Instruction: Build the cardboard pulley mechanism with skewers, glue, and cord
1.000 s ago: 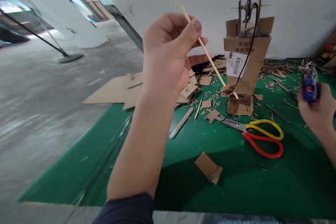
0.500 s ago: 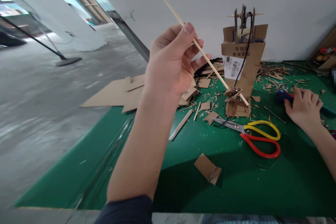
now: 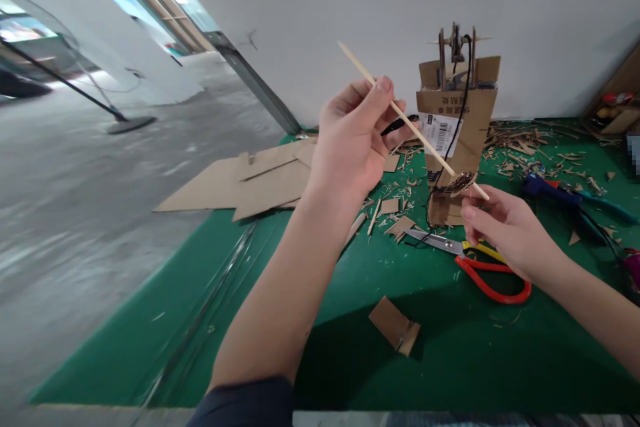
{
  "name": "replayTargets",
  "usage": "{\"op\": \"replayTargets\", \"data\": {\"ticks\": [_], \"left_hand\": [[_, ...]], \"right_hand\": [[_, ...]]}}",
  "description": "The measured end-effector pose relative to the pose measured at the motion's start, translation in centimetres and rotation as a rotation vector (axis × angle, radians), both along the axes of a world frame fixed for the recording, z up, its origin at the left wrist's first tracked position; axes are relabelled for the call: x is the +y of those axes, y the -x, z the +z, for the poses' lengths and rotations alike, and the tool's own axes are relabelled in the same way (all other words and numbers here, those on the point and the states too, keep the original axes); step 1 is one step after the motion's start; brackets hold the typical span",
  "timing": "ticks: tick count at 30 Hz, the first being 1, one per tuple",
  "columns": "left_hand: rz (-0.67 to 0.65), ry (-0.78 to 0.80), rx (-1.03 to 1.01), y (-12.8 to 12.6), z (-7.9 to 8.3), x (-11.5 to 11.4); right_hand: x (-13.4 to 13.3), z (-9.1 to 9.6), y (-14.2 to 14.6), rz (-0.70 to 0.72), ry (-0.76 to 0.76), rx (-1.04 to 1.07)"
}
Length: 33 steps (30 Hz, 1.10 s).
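Note:
My left hand (image 3: 357, 130) is raised, pinching a thin pale wooden stick (image 3: 420, 135) between thumb and fingers. The stick slants down to the right. Near its lower end sits a small layered cardboard disc (image 3: 461, 182) with shiny brown glue-like material on it. My right hand (image 3: 510, 230) is at that lower end, fingers curved beside the disc, thumb apart from the index finger; the stick's tip passes in front of the fingers. Beneath this hand lie scissors (image 3: 494, 282) with one red and one yellow handle, partly covered. Behind stands a cardboard tower (image 3: 465, 130) with a pulley-like wheel and black cord.
Cardboard sheets (image 3: 265, 183) lie at the table's left side. Scraps and shavings (image 3: 525, 137) litter the back. A blue glue gun-like tool (image 3: 545, 190) and teal-handled pliers (image 3: 613, 207) lie right. A folded cardboard piece (image 3: 393, 323) rests in front on the green table (image 3: 240, 347).
My right hand has left the blue tool and come left to the stick's lower end. My left hand has moved slightly right and down, still with the stick.

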<state>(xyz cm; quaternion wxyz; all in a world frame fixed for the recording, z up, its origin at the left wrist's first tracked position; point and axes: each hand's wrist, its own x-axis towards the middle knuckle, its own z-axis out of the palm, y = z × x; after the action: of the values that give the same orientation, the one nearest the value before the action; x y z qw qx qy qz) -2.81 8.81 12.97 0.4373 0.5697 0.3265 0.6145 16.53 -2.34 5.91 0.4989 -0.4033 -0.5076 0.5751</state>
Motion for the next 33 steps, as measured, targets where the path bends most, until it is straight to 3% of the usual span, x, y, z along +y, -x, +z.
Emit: {"op": "replayTargets", "data": {"ticks": [3, 9, 15, 18, 21, 25, 27, 33], "left_hand": [[0.009, 0.018, 0.005, -0.1, -0.2, 0.1], [0.011, -0.020, -0.009, 0.2, -0.1, 0.3], [0.067, -0.053, -0.031, 1.0, 0.1, 0.8], [0.086, -0.038, -0.064, 1.0, 0.2, 0.9], [0.102, 0.051, -0.147, 0.6, 0.4, 0.6], [0.065, 0.114, -0.240, -0.3, 0.6, 0.0], [0.047, 0.126, -0.279, -0.7, 0.6, -0.2], [0.032, 0.148, -0.320, -1.2, 0.3, -0.1]], "right_hand": [[0.6, 0.2, 0.7, -0.062, 0.053, 0.004], [0.7, -0.6, 1.1, -0.227, 0.004, -0.002], [3.0, -2.8, -2.7, -0.541, 0.058, 0.210], [4.1, -3.4, -5.0, -0.627, 0.118, 0.304], [4.2, -3.3, -5.5, -0.574, 0.109, 0.299], [3.2, -2.8, -4.0, -0.245, -0.069, 0.037], [2.7, -2.6, -2.9, -0.147, -0.158, -0.064], [2.8, -1.5, -0.6, -0.171, -0.202, -0.031]]}}
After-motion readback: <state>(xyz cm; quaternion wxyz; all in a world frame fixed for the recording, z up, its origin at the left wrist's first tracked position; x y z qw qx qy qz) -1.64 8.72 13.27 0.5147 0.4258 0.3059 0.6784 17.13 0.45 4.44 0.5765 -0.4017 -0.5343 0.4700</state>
